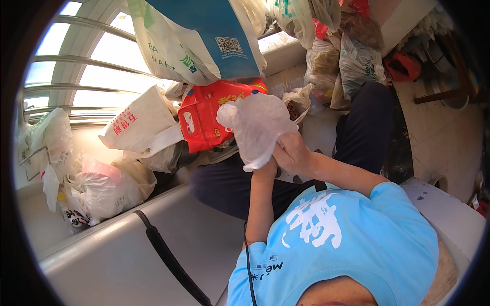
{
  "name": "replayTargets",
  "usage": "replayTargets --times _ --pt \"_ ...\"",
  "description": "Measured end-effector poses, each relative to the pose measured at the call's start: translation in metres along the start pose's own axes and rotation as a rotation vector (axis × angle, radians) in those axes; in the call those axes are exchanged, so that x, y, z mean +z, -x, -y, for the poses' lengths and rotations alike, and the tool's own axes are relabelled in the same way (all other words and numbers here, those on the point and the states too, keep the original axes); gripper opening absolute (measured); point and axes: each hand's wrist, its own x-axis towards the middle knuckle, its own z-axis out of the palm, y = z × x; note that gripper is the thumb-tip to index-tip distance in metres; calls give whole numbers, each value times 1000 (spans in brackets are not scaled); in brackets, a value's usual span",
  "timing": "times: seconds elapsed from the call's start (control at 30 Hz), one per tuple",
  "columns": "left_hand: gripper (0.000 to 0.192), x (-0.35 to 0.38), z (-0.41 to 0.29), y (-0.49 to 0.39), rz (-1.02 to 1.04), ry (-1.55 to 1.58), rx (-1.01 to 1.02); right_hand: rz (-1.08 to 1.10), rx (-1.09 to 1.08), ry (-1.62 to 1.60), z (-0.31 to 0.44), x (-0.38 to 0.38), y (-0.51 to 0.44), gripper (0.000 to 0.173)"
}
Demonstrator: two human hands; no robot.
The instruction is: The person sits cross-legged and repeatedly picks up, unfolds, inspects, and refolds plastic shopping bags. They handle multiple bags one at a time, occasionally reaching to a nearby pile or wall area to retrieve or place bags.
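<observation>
A crumpled, translucent white plastic bag (260, 126) covers my left hand (267, 165) nearly down to the wrist, so the left fingers are hidden. A rounded knob of the same plastic sticks out on its left side. My right hand (293, 153) pinches the bag's lower edge beside the left wrist, with its fingers bent. Just beyond the bag lies a red printed plastic package (206, 114) with a cut-out handle. A white woven-looking sack (139, 120) with red writing leans to the left of this package.
A large blue and white bag (203, 38) hangs above the red package. Metal window bars (88, 57) run along the left. Several filled plastic bags stand at lower left (105, 187) and upper right (360, 63). My bent legs frame the hands; a black strap (168, 252) crosses the pale bench surface (115, 260).
</observation>
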Motion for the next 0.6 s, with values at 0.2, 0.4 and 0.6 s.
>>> replayTargets --times 0.2,0.4,0.6 --pt "25 -14 -18 7 -168 110 -38 21 151 -110 -34 26 -5 23" --pt "27 -21 24 17 -334 -153 65 -177 93 156 -72 22 -24 25" --pt "27 -41 62 10 -405 -142 -183 -284 204 142 -85 -14 -16 25"
